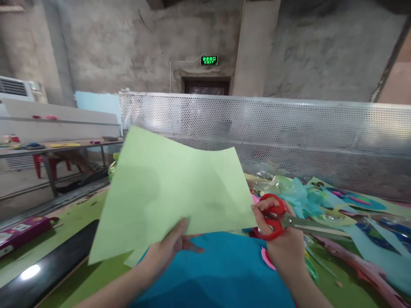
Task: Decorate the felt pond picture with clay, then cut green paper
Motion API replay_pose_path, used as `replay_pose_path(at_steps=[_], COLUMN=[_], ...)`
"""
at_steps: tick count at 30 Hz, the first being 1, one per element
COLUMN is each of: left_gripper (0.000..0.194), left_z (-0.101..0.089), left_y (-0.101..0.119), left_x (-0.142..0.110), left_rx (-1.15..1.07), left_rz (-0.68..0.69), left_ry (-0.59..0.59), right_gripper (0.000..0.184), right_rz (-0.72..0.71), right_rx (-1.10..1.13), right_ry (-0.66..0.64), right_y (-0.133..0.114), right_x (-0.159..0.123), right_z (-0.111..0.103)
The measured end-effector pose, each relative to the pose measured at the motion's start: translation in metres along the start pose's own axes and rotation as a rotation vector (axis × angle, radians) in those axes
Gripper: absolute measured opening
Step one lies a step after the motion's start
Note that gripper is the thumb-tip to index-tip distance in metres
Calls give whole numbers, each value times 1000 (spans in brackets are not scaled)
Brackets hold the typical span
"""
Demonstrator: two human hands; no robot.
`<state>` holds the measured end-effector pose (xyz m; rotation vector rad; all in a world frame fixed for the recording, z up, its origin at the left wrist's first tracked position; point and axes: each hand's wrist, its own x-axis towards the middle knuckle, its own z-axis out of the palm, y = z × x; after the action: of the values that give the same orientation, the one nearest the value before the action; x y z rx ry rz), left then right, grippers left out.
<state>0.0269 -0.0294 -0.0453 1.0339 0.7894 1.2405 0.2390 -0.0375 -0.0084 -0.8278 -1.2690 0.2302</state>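
Note:
A large sheet of light green paper (180, 184) is held up in front of me, its top edge bowed. My left hand (170, 244) pinches its lower edge, thumb on the near face and fingers behind. Red-handled scissors (290, 221) hang on the fingers of my right hand (282, 231), blades pointing right, away from the sheet. That hand's fingertips also touch the sheet's lower right corner. Beneath the hands lies a blue sheet (205, 273), with a small pink curved piece (267, 259) near its right side.
Paper scraps and clear plastic (298, 196) crowd the right side. A black glossy slab (48, 265) and a purple box (25, 231) lie on the left. Behind the table stands a perforated metal panel (314, 124). Another workbench (64, 147) is at far left.

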Motion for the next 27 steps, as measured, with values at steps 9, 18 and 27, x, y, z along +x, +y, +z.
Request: replay_pose_path(at_steps=[9, 18, 27], left_gripper=[21, 21, 28], left_z=[1, -14, -13], left_y=[15, 15, 9], left_x=[6, 21, 19], left_rx=[-111, -232, -285], left_rz=[-190, -259, -347], left_ry=[-150, -94, -159], right_gripper=[16, 17, 17], right_rz=[-144, -235, -317], right_rx=[-16, 22, -63], right_ry=[118, 30, 86], right_y=[2, -11, -12], right_x=[-1, 7, 5], right_z=[-4, -11, -16])
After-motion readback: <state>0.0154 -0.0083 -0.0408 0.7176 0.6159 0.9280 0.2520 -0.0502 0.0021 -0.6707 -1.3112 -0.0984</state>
